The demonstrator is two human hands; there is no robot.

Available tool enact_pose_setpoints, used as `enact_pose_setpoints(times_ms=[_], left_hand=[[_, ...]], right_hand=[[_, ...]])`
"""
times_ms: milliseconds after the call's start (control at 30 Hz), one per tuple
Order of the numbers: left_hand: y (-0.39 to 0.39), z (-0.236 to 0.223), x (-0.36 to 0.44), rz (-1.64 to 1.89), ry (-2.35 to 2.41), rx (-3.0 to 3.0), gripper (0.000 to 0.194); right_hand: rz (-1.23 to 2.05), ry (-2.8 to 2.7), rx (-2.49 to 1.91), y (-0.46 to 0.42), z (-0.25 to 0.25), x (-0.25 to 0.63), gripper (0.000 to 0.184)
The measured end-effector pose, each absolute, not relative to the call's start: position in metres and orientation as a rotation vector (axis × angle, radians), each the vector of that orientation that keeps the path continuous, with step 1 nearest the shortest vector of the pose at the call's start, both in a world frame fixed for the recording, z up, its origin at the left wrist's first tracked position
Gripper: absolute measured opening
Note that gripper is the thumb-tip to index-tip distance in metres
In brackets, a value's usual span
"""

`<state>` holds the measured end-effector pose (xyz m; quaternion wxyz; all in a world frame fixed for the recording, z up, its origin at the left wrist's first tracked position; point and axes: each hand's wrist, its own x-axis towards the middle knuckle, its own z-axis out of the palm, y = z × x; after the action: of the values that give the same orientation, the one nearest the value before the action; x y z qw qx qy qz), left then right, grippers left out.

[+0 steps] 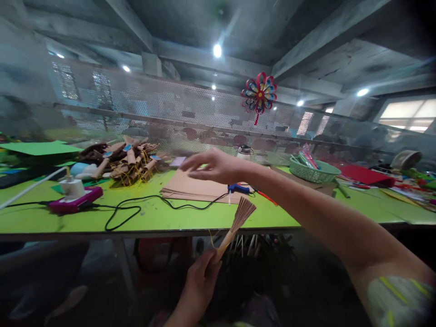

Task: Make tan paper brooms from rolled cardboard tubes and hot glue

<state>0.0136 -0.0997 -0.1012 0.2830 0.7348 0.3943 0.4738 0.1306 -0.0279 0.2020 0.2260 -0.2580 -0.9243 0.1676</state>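
My left hand (pixel 200 279), low in front of the table edge, is closed around the handle of a small brown paper broom (pixel 229 237). The broom slants up to the right, its pleated, fanned end uppermost. A thin yellow thread hangs by its handle. Reaching across from the right, my right hand (pixel 214 167) hovers above a stack of brown paper sheets (pixel 194 187). Its fingers point left, slightly bent and apart, with nothing seen in them. Beneath the right wrist, a blue glue gun (pixel 239 188) rests at the stack's edge.
The green table (pixel 153 218) carries a pile of rolled brown paper pieces with yellow threads (pixel 132 161). A purple power strip (pixel 76 200) stands left, with a black cable (pixel 170 203) running across. To the right are a green basket (pixel 315 171) and red paper (pixel 366 174). A perforated screen (pixel 197 118) stands behind.
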Motion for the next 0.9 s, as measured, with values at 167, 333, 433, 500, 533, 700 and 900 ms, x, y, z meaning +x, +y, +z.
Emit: enact_pose_setpoints(times_ms=[167, 333, 433, 500, 533, 700, 900], left_hand=[[-0.100, -0.093, 0.012, 1.305, 1.000, 1.960, 0.025], [-0.103, -0.090, 0.013, 1.298, 0.994, 1.949, 0.025], [-0.105, -0.092, 0.014, 1.297, 0.987, 1.924, 0.025], [-0.106, -0.093, 0.015, 1.310, 0.996, 1.889, 0.027], [-0.107, -0.093, 0.015, 1.318, 1.005, 1.868, 0.028], [-0.109, -0.087, 0.014, 1.301, 1.018, 1.753, 0.031], [-0.107, -0.081, 0.013, 1.308, 1.070, 1.585, 0.037]], right_hand=[[0.212, -2.333, -1.279, -0.027, 0.155, 0.206, 0.023], [0.327, -1.974, -1.492, -0.036, 0.096, 0.236, 0.023], [0.220, -1.845, -1.329, -0.043, 0.077, 0.231, 0.020], [0.044, -1.849, -1.216, -0.047, 0.072, 0.225, 0.020], [-0.053, -1.864, -1.168, -0.049, 0.070, 0.222, 0.020], [-0.277, -1.843, -1.007, -0.049, 0.072, 0.211, 0.021], [0.434, -1.529, -0.980, -0.037, 0.092, 0.208, 0.026]])
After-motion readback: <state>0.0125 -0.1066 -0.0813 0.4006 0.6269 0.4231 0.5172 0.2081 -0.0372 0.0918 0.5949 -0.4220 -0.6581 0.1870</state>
